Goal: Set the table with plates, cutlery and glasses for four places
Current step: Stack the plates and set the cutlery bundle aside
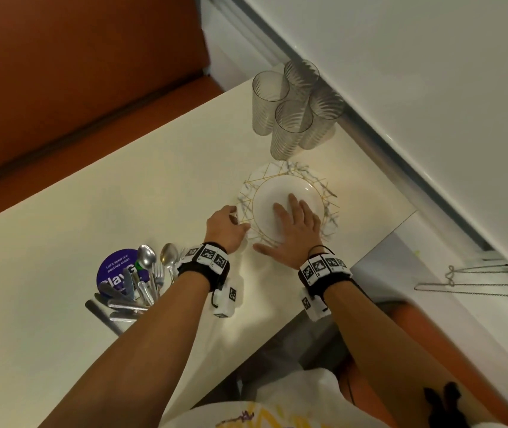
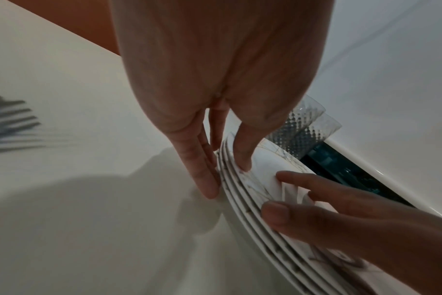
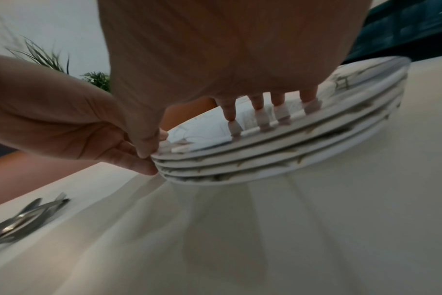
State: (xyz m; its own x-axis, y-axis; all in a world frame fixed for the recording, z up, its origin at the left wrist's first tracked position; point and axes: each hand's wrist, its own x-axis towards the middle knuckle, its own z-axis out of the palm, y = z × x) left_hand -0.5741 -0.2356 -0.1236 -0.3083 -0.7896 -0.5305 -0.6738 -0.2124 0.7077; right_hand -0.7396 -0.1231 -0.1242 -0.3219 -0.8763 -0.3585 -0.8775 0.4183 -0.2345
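Note:
A stack of several marbled, gold-lined plates [image 1: 328, 211] sits on the cream table [image 1: 123, 196] near its right edge. My left hand [image 1: 236, 218] pinches the stack's left rim. In the left wrist view its thumb lies on the top rim and its fingers [image 2: 204, 179] run down the side of the plates [image 2: 242, 201]. My right hand [image 1: 289, 223] lies flat on the top plate, fingers spread, with its fingertips [image 3: 231, 115] pressed on the stack [image 3: 278, 157]. Several clear ribbed glasses [image 1: 293, 115] stand just beyond the plates. Spoons, forks and knives [image 1: 144, 282] lie in a pile to the left.
The cutlery partly rests on a round purple disc [image 1: 115, 268]. A white wall and window ledge [image 1: 401, 103] run close along the table's right side. An orange bench [image 1: 76, 88] lies beyond the far edge. A wide stretch of bare tabletop [image 1: 61, 242] spreads to the left.

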